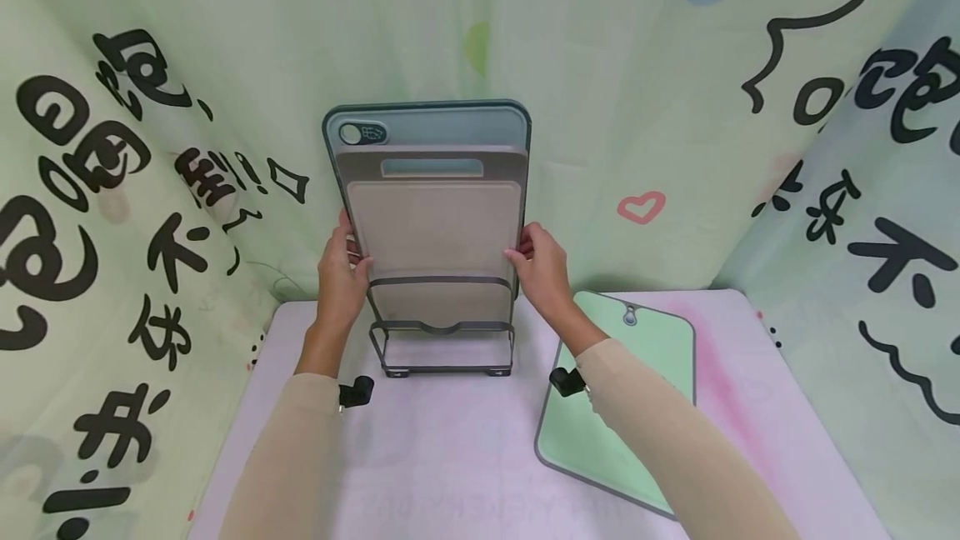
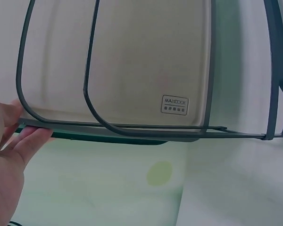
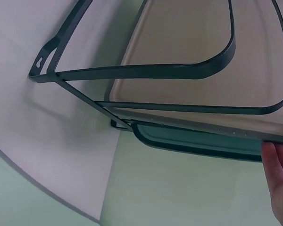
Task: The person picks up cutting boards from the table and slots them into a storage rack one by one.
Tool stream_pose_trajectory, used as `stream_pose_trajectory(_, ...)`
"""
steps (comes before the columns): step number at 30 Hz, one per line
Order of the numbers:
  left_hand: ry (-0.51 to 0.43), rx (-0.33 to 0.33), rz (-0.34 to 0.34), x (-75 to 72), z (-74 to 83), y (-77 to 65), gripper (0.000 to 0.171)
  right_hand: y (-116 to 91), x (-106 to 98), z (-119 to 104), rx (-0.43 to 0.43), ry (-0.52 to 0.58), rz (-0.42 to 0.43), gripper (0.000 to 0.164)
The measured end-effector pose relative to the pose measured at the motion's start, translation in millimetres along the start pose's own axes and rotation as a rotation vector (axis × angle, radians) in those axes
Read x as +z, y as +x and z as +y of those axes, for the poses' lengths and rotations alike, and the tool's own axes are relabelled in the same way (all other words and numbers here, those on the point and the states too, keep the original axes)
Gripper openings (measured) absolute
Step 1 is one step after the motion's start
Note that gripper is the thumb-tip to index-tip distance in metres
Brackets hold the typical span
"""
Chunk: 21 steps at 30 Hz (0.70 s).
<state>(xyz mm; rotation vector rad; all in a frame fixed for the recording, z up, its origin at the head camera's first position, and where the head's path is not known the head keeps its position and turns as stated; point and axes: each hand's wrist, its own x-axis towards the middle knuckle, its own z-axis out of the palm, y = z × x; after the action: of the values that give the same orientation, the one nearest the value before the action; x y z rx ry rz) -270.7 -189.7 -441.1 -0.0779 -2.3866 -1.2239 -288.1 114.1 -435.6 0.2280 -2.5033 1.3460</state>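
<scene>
A beige cutting board (image 1: pixel 435 232) with a grey rim and a slot handle stands upright in a black wire rack (image 1: pixel 405 324). Behind it, a taller blue-green cutting board (image 1: pixel 450 125) leans in the same rack. At the beige board's left edge, my left hand (image 1: pixel 339 286) pinches the side, thumb in front and fingers behind. My right hand (image 1: pixel 545 277) grips the opposite edge at about the same height. In the left wrist view, a stamped label (image 2: pixel 174 104) shows low on the beige board. Fingertips (image 3: pixel 270 155) touch the board edge in the right wrist view.
A light green cutting board (image 1: pixel 581 440) with a grey rim lies flat on the white table (image 1: pixel 420 457), partly under my right forearm. Printed curtains (image 1: pixel 600 132) hang close behind the rack and along both sides.
</scene>
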Motion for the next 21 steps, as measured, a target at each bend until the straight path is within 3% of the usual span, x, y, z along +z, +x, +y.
stream_pose_trajectory(6, 0.001, 0.015, 0.021, 1.1, -2.5, -0.5, 0.052, 0.1, 0.2, 0.8, -0.017, -0.014, 0.002, 0.023)
stream_pose_trajectory(21, 0.024, 0.013, -0.013, -2.0, -3.2, 1.1, 0.052, 1.4, -3.8, 2.5, 0.01, -0.033, -0.034, 0.026)
